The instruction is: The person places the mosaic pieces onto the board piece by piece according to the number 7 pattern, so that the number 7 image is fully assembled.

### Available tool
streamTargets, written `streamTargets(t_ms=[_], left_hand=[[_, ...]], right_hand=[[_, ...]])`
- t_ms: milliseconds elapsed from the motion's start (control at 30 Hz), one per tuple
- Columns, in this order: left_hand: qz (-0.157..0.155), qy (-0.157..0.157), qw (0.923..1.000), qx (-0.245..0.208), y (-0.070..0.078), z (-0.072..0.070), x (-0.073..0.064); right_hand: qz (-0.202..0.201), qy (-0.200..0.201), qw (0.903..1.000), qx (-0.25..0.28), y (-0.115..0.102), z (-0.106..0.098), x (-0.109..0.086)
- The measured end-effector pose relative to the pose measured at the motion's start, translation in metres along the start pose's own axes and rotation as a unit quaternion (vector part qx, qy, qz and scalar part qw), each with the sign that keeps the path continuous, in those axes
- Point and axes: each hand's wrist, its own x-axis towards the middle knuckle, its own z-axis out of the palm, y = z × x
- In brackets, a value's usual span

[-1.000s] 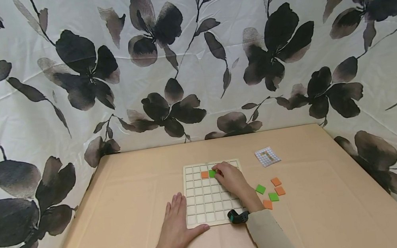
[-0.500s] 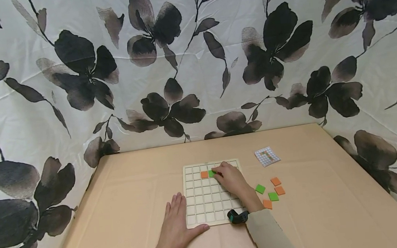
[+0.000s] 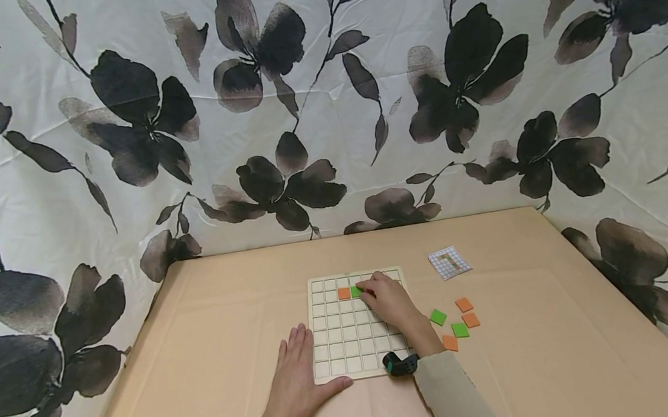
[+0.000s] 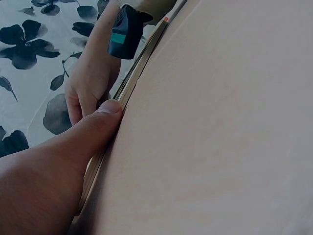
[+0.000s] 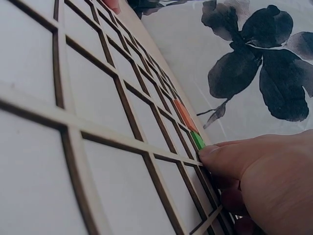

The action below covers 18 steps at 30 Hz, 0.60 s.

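Observation:
A pale wooden grid board (image 3: 337, 352) lies on the table. An orange square tile (image 3: 344, 293) sits in a cell of its second row from the top, with a green square tile (image 3: 355, 292) directly to its right. My right hand (image 3: 393, 302) reaches over the board, thumb and fingertips curled at the green tile's right part and covering it. In the right wrist view the thumb touches the green tile (image 5: 197, 140). My left hand (image 3: 294, 373) lies with straight fingers along the board's left edge, its thumb (image 4: 108, 108) against the near edge.
Right of the board lie loose green tiles (image 3: 460, 330) and orange tiles (image 3: 463, 305). Farther back is a small printed grid card (image 3: 451, 263). A floral cloth (image 3: 373, 117) hangs behind the tan table (image 3: 553, 348). The right wrist wears a dark band (image 3: 400, 364).
The right fingertips shift very slightly left over the green tile between the earliest frame and the later ones. The left hand and the board stay put.

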Motion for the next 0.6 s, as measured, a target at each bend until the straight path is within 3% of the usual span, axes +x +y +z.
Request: streamTargets(t_ms=[600], left_hand=[[-0.004, -0.003, 1.0, -0.002, 0.0008, 0.0009, -0.0007]], right_hand=[[0.01, -0.013, 0.9998, 0.012, -0.0016, -0.0025, -0.0017]])
